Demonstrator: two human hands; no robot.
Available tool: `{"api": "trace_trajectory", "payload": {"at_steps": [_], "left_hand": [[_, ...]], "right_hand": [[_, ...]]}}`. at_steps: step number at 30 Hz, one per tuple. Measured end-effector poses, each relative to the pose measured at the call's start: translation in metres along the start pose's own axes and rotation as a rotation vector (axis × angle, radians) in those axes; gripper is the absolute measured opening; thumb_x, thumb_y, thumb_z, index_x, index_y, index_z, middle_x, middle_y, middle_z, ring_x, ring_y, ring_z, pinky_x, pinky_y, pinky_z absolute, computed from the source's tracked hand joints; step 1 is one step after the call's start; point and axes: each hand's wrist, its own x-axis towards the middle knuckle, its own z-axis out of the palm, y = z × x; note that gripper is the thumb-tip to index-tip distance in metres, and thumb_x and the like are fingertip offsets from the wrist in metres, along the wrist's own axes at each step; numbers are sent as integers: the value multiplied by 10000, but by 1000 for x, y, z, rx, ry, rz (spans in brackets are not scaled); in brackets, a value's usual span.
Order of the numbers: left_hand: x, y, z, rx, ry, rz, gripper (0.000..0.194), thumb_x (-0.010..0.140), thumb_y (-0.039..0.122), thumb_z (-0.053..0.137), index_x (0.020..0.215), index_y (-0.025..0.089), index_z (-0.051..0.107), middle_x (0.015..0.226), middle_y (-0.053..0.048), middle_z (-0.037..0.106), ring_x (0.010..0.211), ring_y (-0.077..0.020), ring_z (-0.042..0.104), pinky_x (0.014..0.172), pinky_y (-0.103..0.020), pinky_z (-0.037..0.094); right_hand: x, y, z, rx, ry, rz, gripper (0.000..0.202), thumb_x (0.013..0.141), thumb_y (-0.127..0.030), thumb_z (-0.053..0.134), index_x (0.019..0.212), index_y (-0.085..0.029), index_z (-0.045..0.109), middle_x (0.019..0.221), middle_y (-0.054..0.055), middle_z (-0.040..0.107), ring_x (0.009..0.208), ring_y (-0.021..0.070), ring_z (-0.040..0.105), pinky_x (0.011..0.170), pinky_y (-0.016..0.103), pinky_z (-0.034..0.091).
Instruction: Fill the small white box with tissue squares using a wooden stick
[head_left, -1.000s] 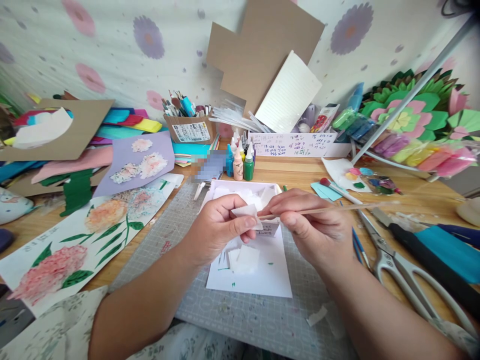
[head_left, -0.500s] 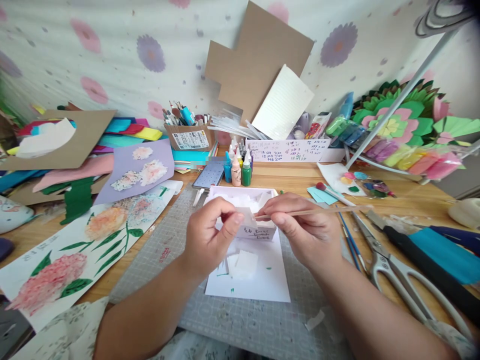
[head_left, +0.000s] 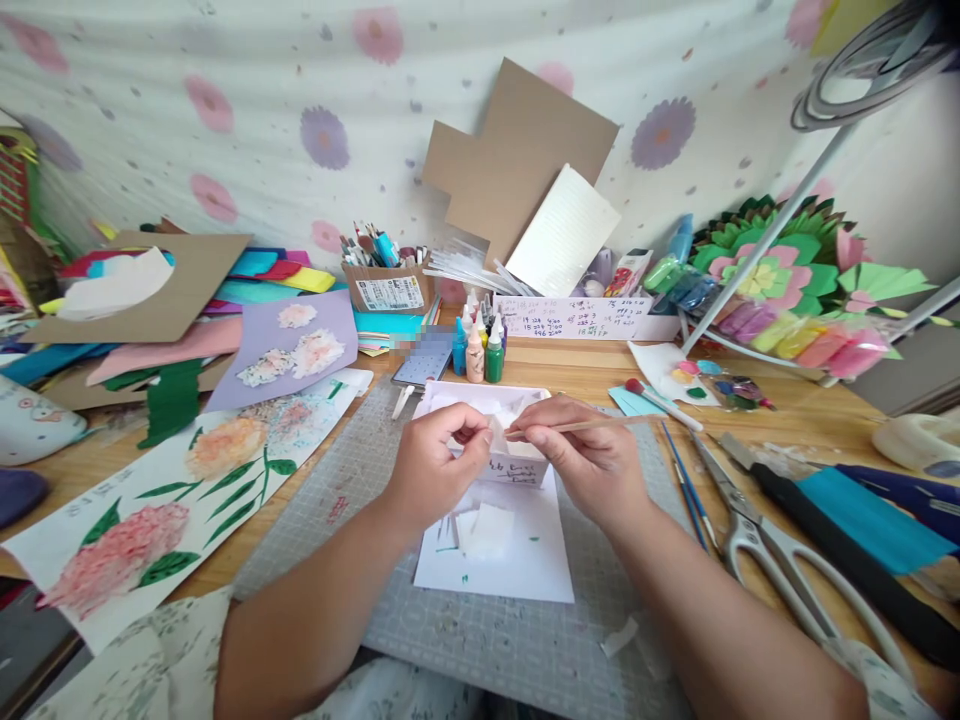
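My left hand (head_left: 439, 465) pinches a small thin white piece of paper (head_left: 498, 432) between thumb and fingertips. In my right hand (head_left: 592, 465) lies a slim wooden stick (head_left: 585, 426), its tip pointing left and meeting the paper. Both hands are held over a white box (head_left: 529, 472) with handwriting on its front wall and pale paper bits inside. Below the hands, a small pile of white paper squares (head_left: 491, 530) rests on a white sheet (head_left: 525, 580). Fingers partly hide the paper's edges and the box rim.
A grey cutting mat (head_left: 315, 545) lies underneath. On the right are large scissors (head_left: 757, 530), paintbrushes (head_left: 688, 490) and a black-handled tool (head_left: 832, 540). Paint bottles (head_left: 493, 355) and a phone (head_left: 424, 355) stand behind. Flower artwork (head_left: 225, 450) spreads on the left.
The stick's tip has come closer into the white paper, which now looks bunched around it. The stick's far end dips lower. The whole view has shifted slightly.
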Motion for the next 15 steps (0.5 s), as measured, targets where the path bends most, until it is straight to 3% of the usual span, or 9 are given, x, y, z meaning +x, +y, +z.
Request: {"api": "trace_trajectory", "payload": {"at_steps": [7, 11, 15], "left_hand": [[13, -13, -18, 231, 50, -53, 134, 777, 234, 529, 660, 191, 576, 619, 18, 617, 607, -145, 562, 593, -252, 417], [19, -24, -26, 339, 64, -54, 139, 781, 220, 518, 671, 190, 598, 660, 9, 644, 652, -162, 588, 645, -277, 433], [24, -36, -26, 420, 58, -31, 113, 754, 208, 579, 673, 201, 657, 727, -13, 686, 757, -208, 620, 729, -326, 439]], "right_hand": [[1, 24, -11, -7, 136, 335, 220, 834, -380, 673, 735, -194, 735, 756, 50, 755, 708, 183, 718, 658, 328, 605], [0, 37, -14, -56, 147, 378, 268, 823, -422, 676, 736, -174, 727, 728, 64, 756, 651, 189, 716, 633, 330, 597], [0, 41, -12, -78, 69, 321, 225, 821, -394, 674, 720, -202, 734, 773, 64, 766, 719, 198, 718, 694, 346, 578]]}}
